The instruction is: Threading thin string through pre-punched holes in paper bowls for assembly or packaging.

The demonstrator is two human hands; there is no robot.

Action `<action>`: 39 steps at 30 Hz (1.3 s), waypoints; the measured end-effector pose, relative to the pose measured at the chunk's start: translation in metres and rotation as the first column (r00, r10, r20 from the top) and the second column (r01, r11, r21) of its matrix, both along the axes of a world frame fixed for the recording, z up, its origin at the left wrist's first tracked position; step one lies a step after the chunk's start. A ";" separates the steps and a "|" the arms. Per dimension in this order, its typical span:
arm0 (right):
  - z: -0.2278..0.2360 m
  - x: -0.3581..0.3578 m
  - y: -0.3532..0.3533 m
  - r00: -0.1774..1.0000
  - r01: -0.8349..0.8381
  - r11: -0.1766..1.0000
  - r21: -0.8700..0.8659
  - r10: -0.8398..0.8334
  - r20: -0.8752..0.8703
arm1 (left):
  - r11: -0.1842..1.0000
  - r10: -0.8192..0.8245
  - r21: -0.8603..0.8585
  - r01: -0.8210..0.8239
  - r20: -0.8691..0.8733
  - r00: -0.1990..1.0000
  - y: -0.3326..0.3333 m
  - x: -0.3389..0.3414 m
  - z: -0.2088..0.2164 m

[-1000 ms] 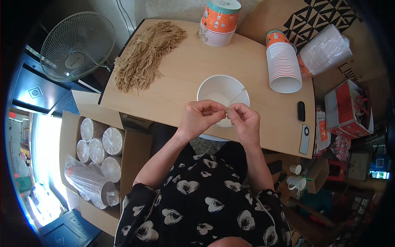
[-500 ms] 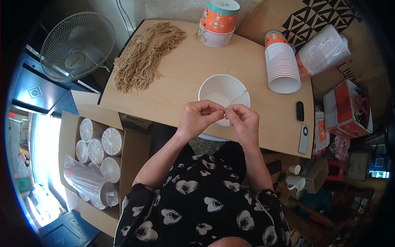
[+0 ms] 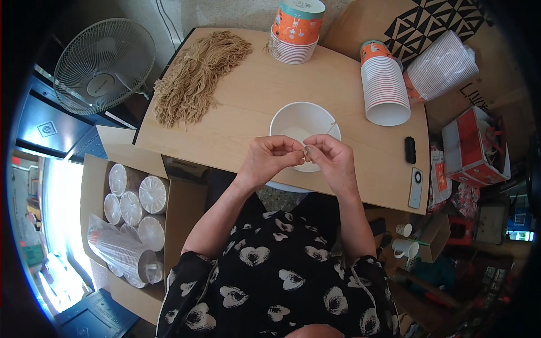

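- A thin beige string (image 3: 333, 125) is extending over the round white paper tub (image 3: 286, 118).
- My left hand (image 3: 271, 159) and right hand (image 3: 333, 160) are pinching it together.
- A tan yarn bundle (image 3: 197, 79) is lying far left on the pale wooden table (image 3: 253, 93).

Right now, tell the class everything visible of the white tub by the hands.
The white tub is round, open-topped and plain inside, seemingly of paper, with a smooth rim. It stands mouth up on the wood-look table, near the front edge. The left hand and right hand hide part of its near side; whether they touch it is unclear. No contents show inside.
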State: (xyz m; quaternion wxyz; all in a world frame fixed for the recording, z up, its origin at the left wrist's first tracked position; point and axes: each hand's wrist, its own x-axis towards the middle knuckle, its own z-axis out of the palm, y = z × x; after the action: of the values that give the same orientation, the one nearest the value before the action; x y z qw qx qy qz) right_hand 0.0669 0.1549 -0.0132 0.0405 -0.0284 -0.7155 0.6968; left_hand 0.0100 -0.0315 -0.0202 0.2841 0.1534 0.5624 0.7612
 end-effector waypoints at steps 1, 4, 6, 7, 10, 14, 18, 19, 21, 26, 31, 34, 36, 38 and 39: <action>0.002 0.000 0.001 0.999 -0.030 0.999 -0.033 0.030 0.020 | 1.000 0.002 0.003 -0.002 0.012 1.000 0.000 0.000 0.000; 0.003 0.000 0.005 0.995 -0.087 0.995 -0.046 0.090 0.053 | 0.999 0.003 0.037 -0.002 -0.015 1.000 0.000 -0.001 -0.004; 0.004 0.000 0.009 0.991 -0.115 0.993 -0.025 0.117 0.067 | 0.999 -0.003 0.035 0.004 -0.018 1.000 -0.001 -0.002 -0.004; 0.005 0.000 0.010 0.987 -0.135 0.991 -0.017 0.136 0.081 | 0.999 -0.010 0.032 0.010 -0.023 1.000 -0.001 -0.002 -0.004; 0.007 -0.001 0.012 0.981 -0.172 0.985 0.009 0.170 0.099 | 1.000 -0.008 0.000 0.008 -0.065 0.998 -0.001 -0.001 -0.005; 0.012 -0.002 0.014 0.969 -0.238 0.964 0.116 0.228 0.091 | 0.999 0.013 -0.031 -0.016 -0.107 0.994 -0.001 0.001 -0.005; 0.010 -0.001 0.014 0.963 -0.260 0.960 0.102 0.250 0.095 | 1.000 0.013 0.000 -0.014 -0.111 0.994 0.001 0.001 -0.007; 0.009 -0.001 0.014 0.964 -0.252 0.966 0.051 0.247 0.100 | 0.999 0.013 0.038 -0.010 -0.094 0.995 0.001 0.001 -0.008; 0.008 -0.001 0.013 0.964 -0.244 0.970 0.000 0.243 0.104 | 0.997 0.018 0.076 -0.013 -0.074 0.997 0.002 0.001 -0.008; 0.005 0.001 0.017 0.974 -0.200 0.969 -0.148 0.213 0.076 | 0.992 0.020 0.127 -0.017 -0.028 0.999 0.003 0.000 -0.010; 0.014 -0.001 0.014 0.982 -0.164 0.982 -0.097 0.172 0.076 | 0.993 0.012 0.115 -0.011 -0.008 1.000 0.001 -0.002 -0.010; 0.013 -0.001 0.012 0.983 -0.174 0.985 0.002 0.174 0.066 | 0.993 0.013 0.121 -0.012 -0.007 1.000 0.001 -0.002 -0.009; 0.010 -0.001 0.013 0.983 -0.181 0.982 0.047 0.179 0.047 | 0.992 0.007 0.122 -0.005 -0.010 1.000 0.002 -0.003 -0.010; 0.007 0.000 0.013 0.991 -0.130 0.991 0.013 0.130 0.016 | 0.992 0.003 0.123 -0.001 -0.013 1.000 0.002 -0.003 -0.010; 0.008 0.001 0.012 0.991 -0.131 0.991 0.011 0.131 0.017 | 0.994 0.004 0.111 -0.004 -0.007 1.000 0.002 -0.003 -0.009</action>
State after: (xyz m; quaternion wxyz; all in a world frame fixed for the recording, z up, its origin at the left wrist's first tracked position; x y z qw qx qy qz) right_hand 0.0679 0.1674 -0.0055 -0.0110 0.0132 -0.7205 0.6933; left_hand 0.0075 -0.0300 -0.0294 0.2717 0.1705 0.5205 0.7913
